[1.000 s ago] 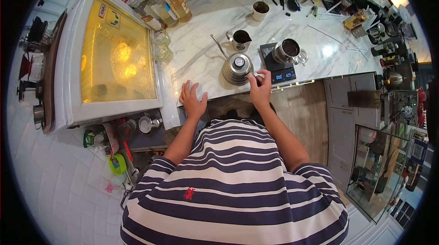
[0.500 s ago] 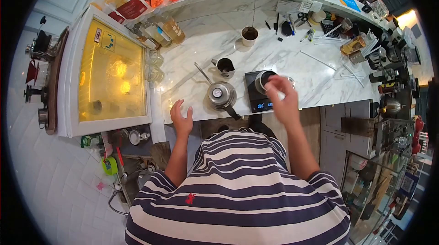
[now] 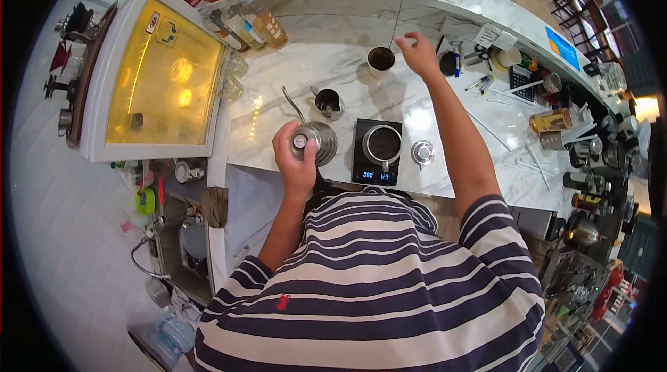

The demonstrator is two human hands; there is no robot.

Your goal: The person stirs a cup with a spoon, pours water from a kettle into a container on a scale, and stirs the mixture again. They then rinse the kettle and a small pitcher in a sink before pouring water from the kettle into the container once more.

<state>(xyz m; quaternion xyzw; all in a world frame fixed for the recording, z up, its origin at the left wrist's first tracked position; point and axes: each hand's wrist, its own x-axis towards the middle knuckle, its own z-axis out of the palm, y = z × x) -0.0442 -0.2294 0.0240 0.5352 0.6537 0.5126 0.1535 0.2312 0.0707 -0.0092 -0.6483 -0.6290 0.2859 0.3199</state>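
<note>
My left hand (image 3: 297, 163) is against the steel gooseneck kettle (image 3: 325, 144), with its fingers and thumb around the near left side of the lid. My right hand (image 3: 418, 56) is loosely curled with a gap between thumb and fingers, close beside the thin stem of a long spoon (image 3: 399, 14). The spoon stands in a pale cup with a dark inside (image 3: 381, 59). On the black scale (image 3: 361, 153) rests a round metal holder filled with dark grounds (image 3: 383, 144). A small steel pitcher (image 3: 326, 102) stands behind the kettle.
A round metal piece (image 3: 423, 153) lies right of the scale. Bottles (image 3: 264, 28) and a yellow-lit glass-door cabinet (image 3: 156, 84) are at left. Pens (image 3: 479, 84), a calculator (image 3: 522, 84), white straws (image 3: 490, 129) and jars (image 3: 549, 120) lie to the right.
My left hand has moved up and onto the kettle. My right hand has gone from above the scale to beside the spoon, uncovering the metal holder. The view has shifted.
</note>
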